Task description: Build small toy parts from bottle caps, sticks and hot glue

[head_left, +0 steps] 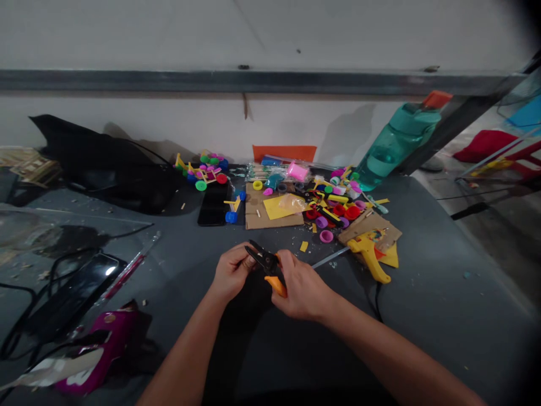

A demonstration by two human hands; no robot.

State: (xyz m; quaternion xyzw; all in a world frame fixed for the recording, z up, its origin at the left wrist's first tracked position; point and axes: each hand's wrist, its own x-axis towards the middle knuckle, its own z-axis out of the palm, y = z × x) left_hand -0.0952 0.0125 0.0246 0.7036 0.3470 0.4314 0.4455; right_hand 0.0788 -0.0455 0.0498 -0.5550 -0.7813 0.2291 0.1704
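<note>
Black pliers with orange handles (pixel 276 285) are gripped in my right hand (pixel 302 286), above the dark table. Their jaws (pixel 256 252) point left and look slightly apart. My left hand (pixel 231 272) is closed in a pinch right at the jaw tips; whatever sits between its fingers is too small or hidden to make out. Just beyond the hands lie a small yellow piece (pixel 304 246) and a sheet of cardboard (pixel 274 221). To the right of my right hand rests a yellow glue gun (pixel 368 255) with a clear glue stick (pixel 331 258) at its rear.
Several coloured bottle caps (pixel 326 235) are heaped at the back. A teal bottle (pixel 399 144) stands back right. Behind the cardboard's left side lies a black phone (pixel 212 206). At left are a black bag (pixel 110 163), another phone (pixel 80 290) with cables, and a purple case (pixel 105 349).
</note>
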